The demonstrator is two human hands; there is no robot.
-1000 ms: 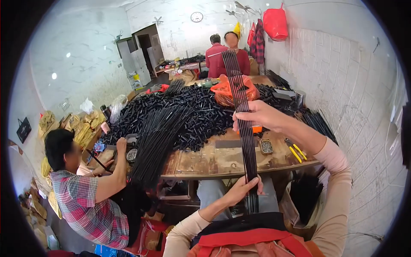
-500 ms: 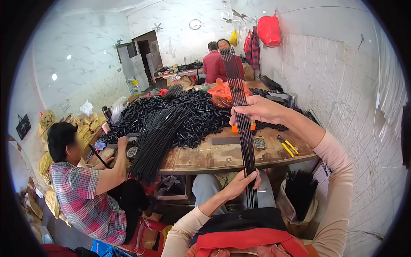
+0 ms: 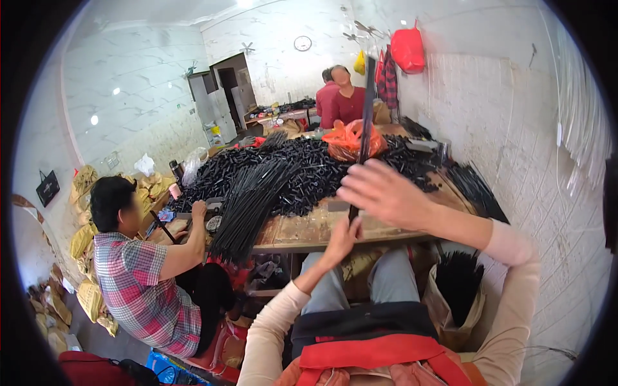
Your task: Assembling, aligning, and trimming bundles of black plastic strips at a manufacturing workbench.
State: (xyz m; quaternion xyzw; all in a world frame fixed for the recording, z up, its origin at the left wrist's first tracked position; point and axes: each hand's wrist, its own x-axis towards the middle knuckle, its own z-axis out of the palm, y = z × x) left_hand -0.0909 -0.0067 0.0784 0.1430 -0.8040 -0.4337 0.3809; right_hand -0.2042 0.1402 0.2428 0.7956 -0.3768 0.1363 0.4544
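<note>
A bundle of long, thin black rods [image 3: 367, 122] stands almost upright in front of me, seen as a narrow dark strip. Low on it, my left hand [image 3: 344, 239] is closed around the rods. My right hand [image 3: 385, 196] is held across the bundle's lower middle, its fingers stretched out and slightly blurred by motion. Whether its palm touches the rods is hard to tell. Behind my hands, the wooden table [image 3: 290, 230] carries a large heap of short black tube-like parts [image 3: 302, 177] and a spread of loose black rods [image 3: 248, 206].
An orange-red plastic bag [image 3: 347, 140] sits on the heap. More black rods [image 3: 476, 192] lie at the table's right side, and a sack of rods [image 3: 456, 289] stands by my right leg. A co-worker [image 3: 145, 270] sits at left; two people [image 3: 347, 106] are at the back.
The rods went from a flat fan to a narrow strip. My right hand has let go and stretched its fingers out. My left hand has risen and shifted left with the bundle.
</note>
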